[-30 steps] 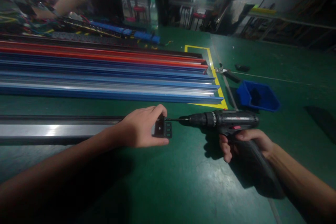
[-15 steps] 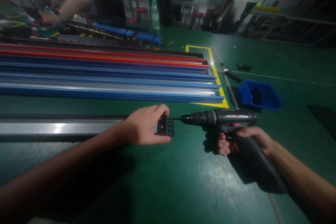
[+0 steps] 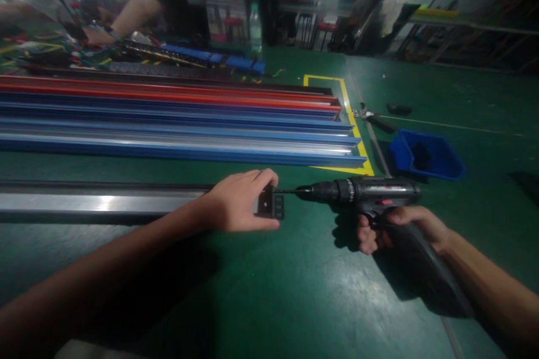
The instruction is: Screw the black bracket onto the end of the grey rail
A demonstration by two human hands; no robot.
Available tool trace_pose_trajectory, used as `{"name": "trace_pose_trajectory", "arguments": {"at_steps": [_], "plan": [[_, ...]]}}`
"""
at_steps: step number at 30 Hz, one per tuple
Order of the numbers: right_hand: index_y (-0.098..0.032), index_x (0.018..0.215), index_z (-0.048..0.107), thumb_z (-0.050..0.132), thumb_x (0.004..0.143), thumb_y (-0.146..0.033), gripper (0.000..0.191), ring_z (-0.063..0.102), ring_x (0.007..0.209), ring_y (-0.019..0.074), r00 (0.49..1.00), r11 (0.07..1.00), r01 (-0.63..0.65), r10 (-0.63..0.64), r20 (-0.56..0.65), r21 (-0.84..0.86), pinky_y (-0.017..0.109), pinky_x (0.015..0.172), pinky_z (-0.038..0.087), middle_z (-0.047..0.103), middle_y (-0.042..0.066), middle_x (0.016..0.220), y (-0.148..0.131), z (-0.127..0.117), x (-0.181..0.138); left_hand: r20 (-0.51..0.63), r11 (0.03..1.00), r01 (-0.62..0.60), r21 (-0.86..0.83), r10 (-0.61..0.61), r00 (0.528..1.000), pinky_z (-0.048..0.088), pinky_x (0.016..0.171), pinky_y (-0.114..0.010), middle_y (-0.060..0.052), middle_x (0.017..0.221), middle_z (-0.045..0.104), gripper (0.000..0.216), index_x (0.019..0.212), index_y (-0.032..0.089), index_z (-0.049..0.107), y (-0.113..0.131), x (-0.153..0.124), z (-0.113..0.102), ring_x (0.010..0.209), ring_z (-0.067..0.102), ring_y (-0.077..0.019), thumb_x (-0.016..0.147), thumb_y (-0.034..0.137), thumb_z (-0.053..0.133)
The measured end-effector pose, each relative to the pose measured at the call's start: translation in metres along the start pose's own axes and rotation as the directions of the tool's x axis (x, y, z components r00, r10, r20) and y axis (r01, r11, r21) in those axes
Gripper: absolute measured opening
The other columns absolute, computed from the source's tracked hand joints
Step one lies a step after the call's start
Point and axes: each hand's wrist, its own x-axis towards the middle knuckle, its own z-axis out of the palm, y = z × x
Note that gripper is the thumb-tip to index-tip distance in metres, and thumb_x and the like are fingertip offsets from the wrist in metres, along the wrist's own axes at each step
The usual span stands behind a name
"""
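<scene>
A long silver and black metal rail (image 3: 96, 203) lies across the green table (image 3: 295, 291), its right end near the middle. My left hand (image 3: 238, 202) is closed around that end, thumb and fingers pinching a small black end bracket (image 3: 272, 206) against it. My right hand (image 3: 396, 230) grips the handle of a black cordless drill (image 3: 370, 193) lying level. The drill's bit (image 3: 285, 191) points left and touches the top of the bracket.
Several long blue, silver and red rails (image 3: 177, 123) lie stacked behind. A blue plastic bin (image 3: 427, 155) sits at right, with pliers (image 3: 374, 119) beyond it. Yellow tape (image 3: 353, 129) marks the table. Another person's arm (image 3: 130, 14) works at the far left among wires.
Both hands, the drill and the bracket hold the same pose; only the camera view has shifted slightly, moving everything a little right in the picture.
</scene>
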Motion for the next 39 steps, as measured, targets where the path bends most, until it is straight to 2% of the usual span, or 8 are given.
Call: {"name": "trace_pose_trajectory", "arguments": {"at_steps": [9,18,28,34,39], "plan": [[-0.002,0.119,0.072,0.059,0.089,-0.027,0.041,0.075,0.11,0.0322,1.0,1.0,0.012,-0.012,0.007,0.027,0.043,0.103,0.056,0.076,0.02,0.116,0.001,-0.003,0.0,-0.019,1.0,-0.017,-0.006,0.017,1.0,0.045,0.083,-0.04,-0.008,0.113,0.066,0.059,0.119,0.022,0.051,-0.002,0.0,0.002,0.1,0.064,-0.0276,0.081,0.064,0.07],[0.0,0.113,0.072,0.058,0.086,-0.024,0.038,0.077,0.09,0.0279,0.997,0.999,0.045,-0.046,-0.063,-0.013,0.039,0.088,0.06,0.076,0.018,0.099,0.001,-0.006,-0.001,-0.008,1.0,0.029,0.01,-0.029,1.0,0.046,0.08,-0.039,-0.009,0.11,0.067,0.06,0.116,0.021,0.052,0.0,0.001,0.001,0.097,0.065,-0.029,0.08,0.066,0.069],[0.0,0.108,0.071,0.059,0.087,-0.023,0.034,0.075,0.08,0.0242,0.997,0.997,0.068,-0.07,-0.044,-0.04,0.037,0.081,0.059,0.073,0.016,0.09,0.001,-0.007,0.0,-0.012,0.999,0.027,0.017,-0.027,1.0,0.047,0.083,-0.041,-0.011,0.114,0.067,0.063,0.118,0.021,0.051,-0.003,0.001,0.004,0.1,0.066,-0.0306,0.08,0.069,0.068],[-0.002,0.106,0.071,0.061,0.086,-0.025,0.032,0.073,0.077,0.0224,0.995,0.998,0.035,-0.04,-0.089,-0.057,0.036,0.079,0.059,0.072,0.014,0.088,0.002,-0.009,-0.002,0.027,0.997,0.079,-0.01,-0.079,0.997,0.047,0.08,-0.04,-0.011,0.116,0.068,0.063,0.118,0.022,0.052,0.002,0.001,-0.001,0.099,0.067,-0.0307,0.077,0.066,0.071],[-0.001,0.106,0.071,0.06,0.086,-0.025,0.033,0.073,0.076,0.0215,0.996,0.994,0.061,-0.066,-0.058,-0.089,0.035,0.079,0.058,0.071,0.013,0.087,0.004,-0.011,-0.002,0.03,0.992,0.126,-0.017,-0.126,0.992,0.047,0.08,-0.039,-0.01,0.117,0.068,0.061,0.117,0.023,0.052,0.005,0.002,-0.004,0.1,0.068,-0.0315,0.075,0.064,0.073]]}}
